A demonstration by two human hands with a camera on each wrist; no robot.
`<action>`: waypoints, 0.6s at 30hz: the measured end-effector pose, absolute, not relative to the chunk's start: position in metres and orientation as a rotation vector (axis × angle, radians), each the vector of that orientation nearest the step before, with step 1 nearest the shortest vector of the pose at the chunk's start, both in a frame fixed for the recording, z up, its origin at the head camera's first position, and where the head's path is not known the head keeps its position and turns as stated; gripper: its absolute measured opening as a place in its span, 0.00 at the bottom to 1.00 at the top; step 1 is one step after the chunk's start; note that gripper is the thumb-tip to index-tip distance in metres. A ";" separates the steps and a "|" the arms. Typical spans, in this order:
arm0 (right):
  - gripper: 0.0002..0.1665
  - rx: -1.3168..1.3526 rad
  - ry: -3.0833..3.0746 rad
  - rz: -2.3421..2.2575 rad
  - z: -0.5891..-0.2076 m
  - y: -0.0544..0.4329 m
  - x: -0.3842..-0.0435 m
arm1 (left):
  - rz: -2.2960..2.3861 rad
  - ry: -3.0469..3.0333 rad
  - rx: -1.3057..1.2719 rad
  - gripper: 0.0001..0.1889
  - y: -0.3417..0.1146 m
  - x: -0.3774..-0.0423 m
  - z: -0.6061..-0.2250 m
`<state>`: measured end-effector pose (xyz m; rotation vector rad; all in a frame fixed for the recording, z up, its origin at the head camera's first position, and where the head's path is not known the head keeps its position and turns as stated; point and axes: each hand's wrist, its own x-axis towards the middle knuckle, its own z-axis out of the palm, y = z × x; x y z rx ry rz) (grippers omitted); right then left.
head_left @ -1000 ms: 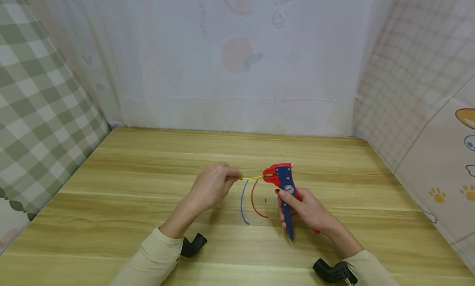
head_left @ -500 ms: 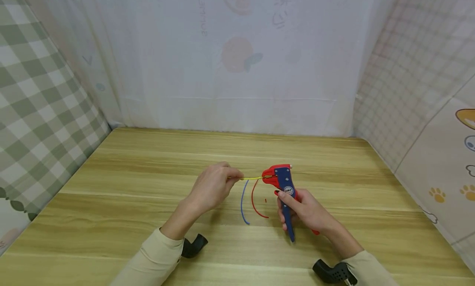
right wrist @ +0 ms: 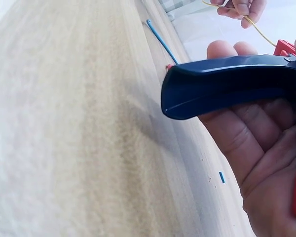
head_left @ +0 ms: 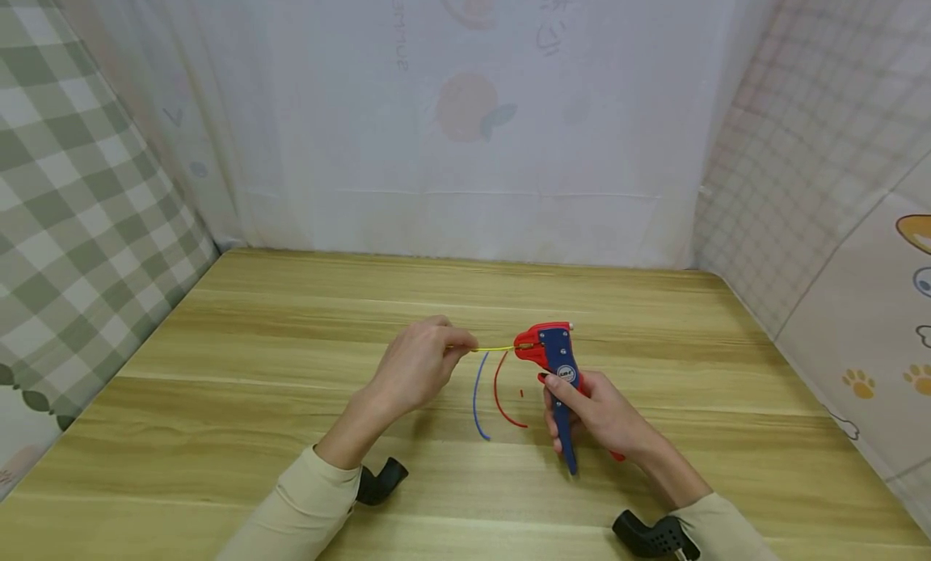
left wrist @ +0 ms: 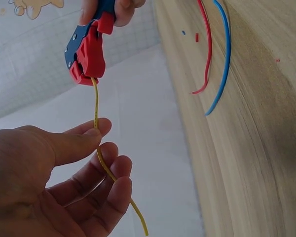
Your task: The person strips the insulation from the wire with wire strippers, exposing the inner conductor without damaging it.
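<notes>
My left hand (head_left: 418, 367) pinches a thin yellow wire (left wrist: 96, 103) between thumb and forefinger, and the wire's loose tail runs down past the other fingers in the left wrist view. The wire's far end enters the red jaws of a red and blue wire stripper (head_left: 558, 355). My right hand (head_left: 592, 407) grips that tool by its handles, with the dark blue handle (right wrist: 227, 84) large in the right wrist view. Below the yellow wire, a curved blue wire (head_left: 476, 399) and a curved red wire (head_left: 498, 391) lie on the table.
A short red scrap (head_left: 521, 393) lies on the wooden table (head_left: 291, 318) beside the red wire. A small blue scrap (right wrist: 221, 177) shows in the right wrist view. White cloth (head_left: 364, 141) hangs behind the table, and a green checked cloth (head_left: 80, 173) hangs on the left.
The stripper has shifted very slightly, its handle tip a little lower than a second ago. Both hands otherwise hold nearly still, the yellow wire still in the tool's jaws.
</notes>
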<state>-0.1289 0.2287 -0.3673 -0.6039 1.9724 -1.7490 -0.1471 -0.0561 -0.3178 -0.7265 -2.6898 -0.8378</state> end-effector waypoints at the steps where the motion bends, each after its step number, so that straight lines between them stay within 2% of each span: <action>1: 0.26 -0.603 1.970 -1.750 -0.367 0.229 -0.129 | -0.834 -2.685 -0.729 0.07 -0.056 -0.147 -0.318; 18: 0.27 -0.579 1.986 -1.751 -0.368 0.228 -0.128 | -0.811 -2.678 -0.734 0.07 -0.056 -0.147 -0.319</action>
